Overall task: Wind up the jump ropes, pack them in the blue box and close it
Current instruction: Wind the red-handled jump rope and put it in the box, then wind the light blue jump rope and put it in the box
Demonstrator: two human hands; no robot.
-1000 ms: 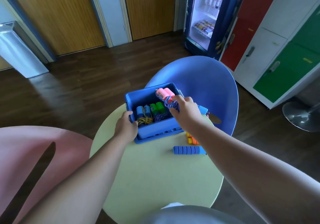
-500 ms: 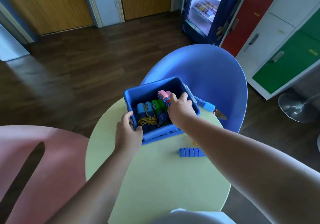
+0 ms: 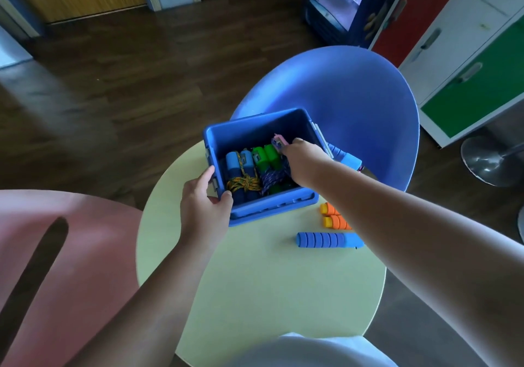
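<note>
Inside blue box point(image 3: 255, 132), right hand point(image 3: 304, 164) around pink handles point(image 3: 278, 141) (left hand point(image 3: 202, 206) at rim).

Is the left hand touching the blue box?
Touching. The head view shows the left hand gripping the near left corner of the blue box, thumb curled over the rim.

box point(image 3: 272, 210) blue | table point(image 3: 255, 281) pale green | loose handles point(image 3: 334, 219) orange

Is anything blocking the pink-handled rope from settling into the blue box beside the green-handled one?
Nothing visible does. The right hand holds the pink-handled rope inside the open blue box, right of the green-handled rope; the floor beneath is hidden by that hand.
</note>
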